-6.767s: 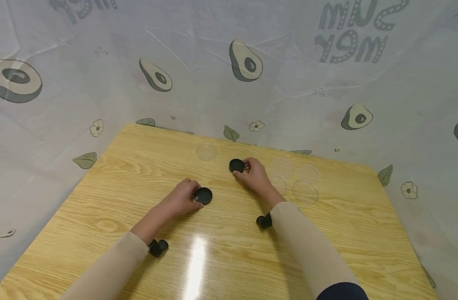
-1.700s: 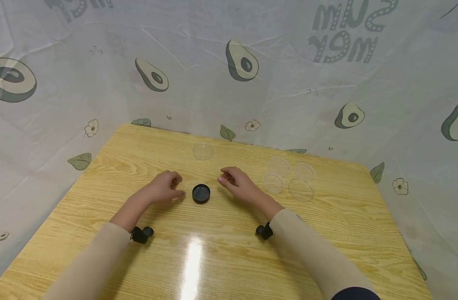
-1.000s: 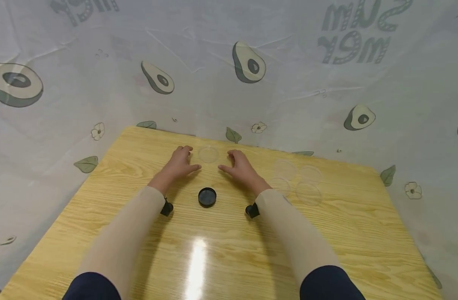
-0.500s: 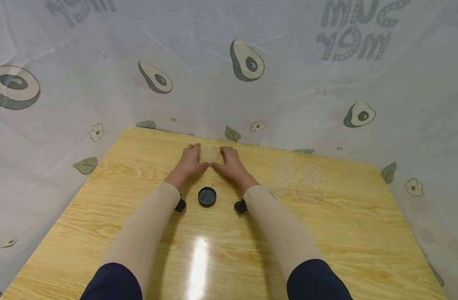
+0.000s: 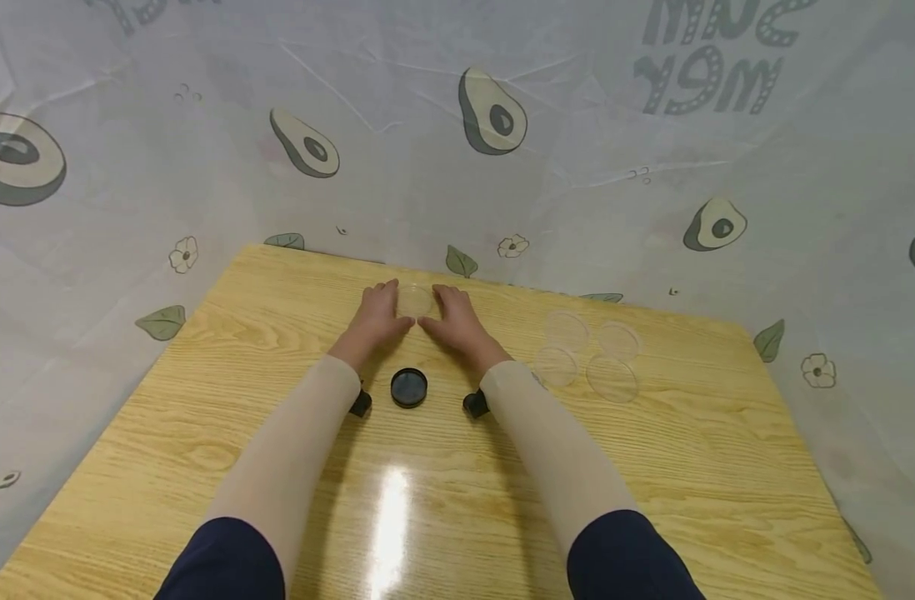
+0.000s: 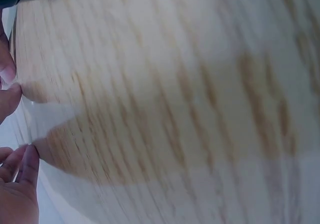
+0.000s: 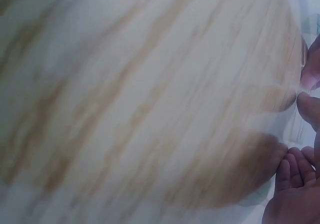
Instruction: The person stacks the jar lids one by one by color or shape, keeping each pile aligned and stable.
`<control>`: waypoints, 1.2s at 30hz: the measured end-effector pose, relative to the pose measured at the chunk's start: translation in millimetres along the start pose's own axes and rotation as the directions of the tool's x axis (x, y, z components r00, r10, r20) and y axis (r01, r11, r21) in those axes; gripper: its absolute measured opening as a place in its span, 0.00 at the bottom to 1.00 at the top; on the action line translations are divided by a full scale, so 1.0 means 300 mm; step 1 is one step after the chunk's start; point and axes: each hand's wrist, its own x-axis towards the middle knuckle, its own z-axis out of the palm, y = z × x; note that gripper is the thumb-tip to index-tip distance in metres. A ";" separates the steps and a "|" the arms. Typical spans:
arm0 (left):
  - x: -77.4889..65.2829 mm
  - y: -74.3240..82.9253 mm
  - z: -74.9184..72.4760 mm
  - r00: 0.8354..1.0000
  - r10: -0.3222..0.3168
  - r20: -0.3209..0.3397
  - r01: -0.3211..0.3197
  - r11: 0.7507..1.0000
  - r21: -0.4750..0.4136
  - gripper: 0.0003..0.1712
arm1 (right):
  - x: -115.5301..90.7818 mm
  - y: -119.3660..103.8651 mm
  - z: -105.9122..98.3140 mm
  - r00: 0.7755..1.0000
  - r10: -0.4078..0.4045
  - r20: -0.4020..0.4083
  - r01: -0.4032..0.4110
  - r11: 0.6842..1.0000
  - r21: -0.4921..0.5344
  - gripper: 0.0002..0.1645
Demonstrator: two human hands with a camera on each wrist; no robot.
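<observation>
A clear round petri dish (image 5: 415,302) lies near the far edge of the table, between both hands. My left hand (image 5: 377,321) holds its left side and my right hand (image 5: 457,322) its right side, thumbs meeting at the near rim. In the left wrist view, the left hand's fingers (image 6: 31,161) pinch toward the transparent wall. The right hand's fingers (image 7: 292,164) do likewise in the right wrist view. A shallow black round container (image 5: 408,388) with a raised rim sits on the wood, closer to me, between the forearms.
Several clear round dishes or lids (image 5: 612,379) lie grouped right of the right hand. The wooden table (image 5: 690,467) ends at a hanging cloth (image 5: 397,183) printed with avocados. Black wrist cameras (image 5: 476,405) hang under the forearms.
Earlier each hand held a black round piece; one black container now stands on the table. Both hands have left it, moved forward and closed in on the clear petri dish.
</observation>
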 end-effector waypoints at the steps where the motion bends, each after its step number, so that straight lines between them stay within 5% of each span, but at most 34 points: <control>1: 0.001 0.001 0.001 1.000 0.001 -0.002 -0.001 1.000 0.005 0.48 | 0.000 -0.001 0.000 1.000 0.000 0.000 0.000 1.000 0.002 0.43; 19: 0.015 0.010 -0.009 0.998 0.062 0.026 -0.063 0.997 0.040 0.38 | -0.003 -0.006 -0.017 0.999 -0.025 0.020 0.025 1.000 0.011 0.43; 36: -0.013 0.004 -0.015 0.997 0.070 0.036 -0.069 0.997 -0.025 0.44 | -0.026 -0.009 -0.015 1.000 -0.019 0.016 0.018 0.998 0.066 0.44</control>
